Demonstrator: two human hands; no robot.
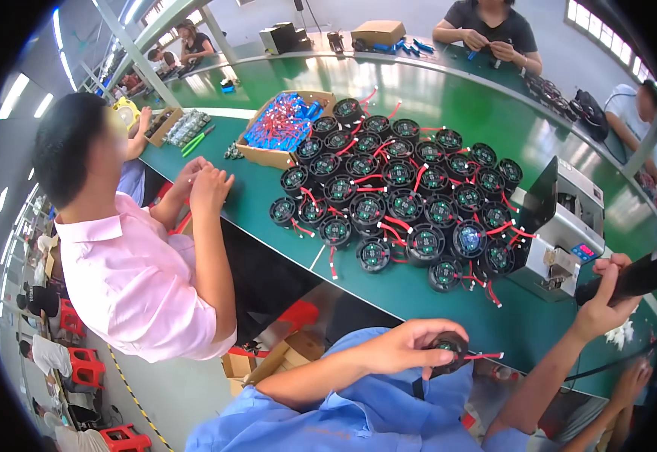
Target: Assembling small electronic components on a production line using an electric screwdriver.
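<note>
Fingers (438, 330) of our left hand (404, 348) partly cover the round black part (453, 352) they pinch before our blue shirt (328, 414), near the tabletop (407, 297); its face is hard to make out. Our right hand (606, 305) wraps a black tool (639, 277), whose far end vanishes into darkness. Crowded black housings (405, 204) overlap, hiding one another's sides.
</note>
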